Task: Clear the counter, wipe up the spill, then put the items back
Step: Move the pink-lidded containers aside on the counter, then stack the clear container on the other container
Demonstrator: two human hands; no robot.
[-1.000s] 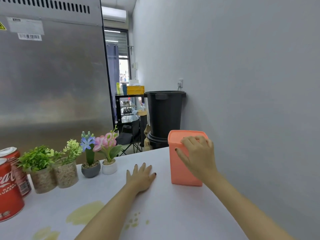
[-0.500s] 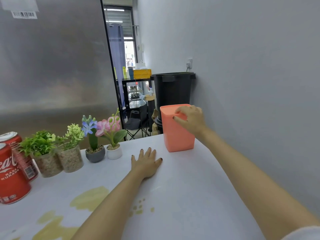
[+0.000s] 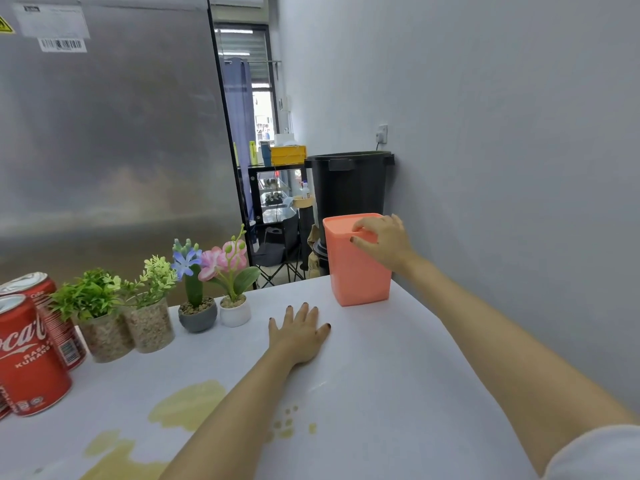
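the right grip holds the box from above, fingers curled over the lid's near rim and thumb on the front face. the left grip lies flat and open on the table, fingers straight, holding nothing.

a second ago the box stood level with the left grip, just to its right. now it stands well beyond it, in the far right corner, its base close to the far edge and its right side near the wall. the left grip has not shifted. this looks like the box being slid away from the wet area, so clearing is under way but not done, and the right grip has not yet let go.

the spill is unwiped: a yellowish patch left of the left forearm, more toward the near edge, and a few drops to the forearm's right. no cloth is in view. the plants stand in a row along the far edge and the cans stand at the left edge. they probably still have to go.

the box has little margin, since a bin stands on the floor beyond the far edge and a further push could tip it off. the right half of the table is bare and dry, an easy lane for pulling the right arm back. the left forearm hangs between patch and drops, so it is better lifted than dragged.
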